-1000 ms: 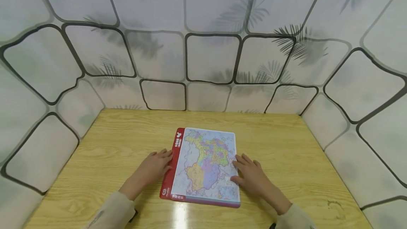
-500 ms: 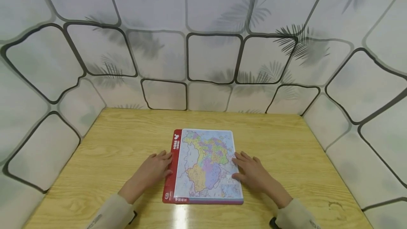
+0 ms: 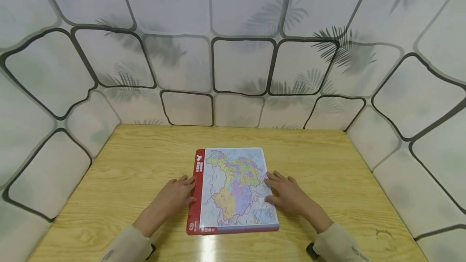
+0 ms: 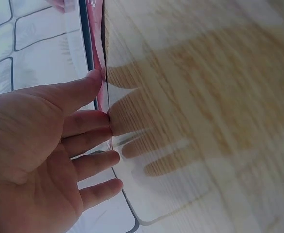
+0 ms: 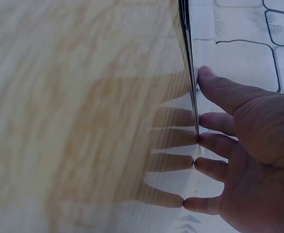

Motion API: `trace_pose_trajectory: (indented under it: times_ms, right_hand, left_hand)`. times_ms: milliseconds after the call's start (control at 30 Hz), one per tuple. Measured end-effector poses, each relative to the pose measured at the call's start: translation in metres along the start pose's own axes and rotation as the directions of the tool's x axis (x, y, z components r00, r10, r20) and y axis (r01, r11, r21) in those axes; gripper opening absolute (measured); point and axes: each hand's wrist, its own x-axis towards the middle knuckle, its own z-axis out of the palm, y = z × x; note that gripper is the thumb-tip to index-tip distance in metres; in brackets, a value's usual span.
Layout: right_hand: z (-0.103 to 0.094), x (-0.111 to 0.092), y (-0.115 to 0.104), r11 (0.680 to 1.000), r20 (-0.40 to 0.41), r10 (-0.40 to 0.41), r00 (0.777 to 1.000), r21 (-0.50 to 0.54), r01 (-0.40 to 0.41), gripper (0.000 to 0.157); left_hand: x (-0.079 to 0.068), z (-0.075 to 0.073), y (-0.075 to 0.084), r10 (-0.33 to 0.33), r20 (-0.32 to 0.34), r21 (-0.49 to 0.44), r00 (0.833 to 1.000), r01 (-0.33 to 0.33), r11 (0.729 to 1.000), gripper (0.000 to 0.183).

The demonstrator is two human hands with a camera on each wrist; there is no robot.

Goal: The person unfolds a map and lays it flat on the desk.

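Observation:
A flat colored map (image 3: 233, 189) with a red strip of white lettering along its left side lies on the table. A narrow blue and purple band runs along its near edge. My left hand (image 3: 169, 201) rests with its fingertips at the red edge, fingers extended. At the opposite edge, the fingertips of my right hand (image 3: 289, 195) meet the map's side. The left wrist view shows the left hand (image 4: 40, 150) palm on, its thumb against the map's thin red edge (image 4: 96, 39). In the right wrist view, the spread fingers of the right hand (image 5: 258, 155) reach the map's dark thin edge (image 5: 186, 29).
The glossy wooden table (image 3: 145, 148) reflects light near its front. Pale walls (image 3: 240, 64) printed with dark rounded outlines and leaf shapes enclose it at the back and both sides. Dark bands (image 3: 312, 250) show at the sleeve cuffs.
The map has turned slightly counterclockwise between the hands, its far edge going from slanted to nearly level. Both hands have shifted only a little and stay at its sides.

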Motion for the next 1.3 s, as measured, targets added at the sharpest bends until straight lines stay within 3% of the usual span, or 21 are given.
trace_pose_trajectory:
  times_ms: [467,867,1100,1300]
  right_hand:
    - [0.002,0.003,0.001,1.000,0.001,0.010,1.000,0.015,-0.010,0.061]
    - [0.009,-0.005,0.001,0.996,-0.134,0.054,0.990,0.078,-0.044,0.063]
    - [0.008,-0.015,-0.010,0.992,-0.224,0.109,0.969,0.086,-0.092,0.053]
    - [0.003,-0.030,-0.024,0.945,-0.199,0.280,0.939,0.229,-0.233,0.053]
  left_hand:
    - [-0.003,0.001,0.003,-0.012,-0.007,-0.023,1.000,0.011,1.000,0.052]
    - [-0.008,0.003,-0.001,0.004,-0.093,-0.111,0.996,-0.014,0.994,0.053]
    - [-0.016,0.000,0.008,-0.078,-0.164,-0.156,0.983,0.052,0.986,0.052]
    - [-0.026,0.000,0.016,-0.221,-0.183,-0.242,0.958,0.174,0.954,0.045]
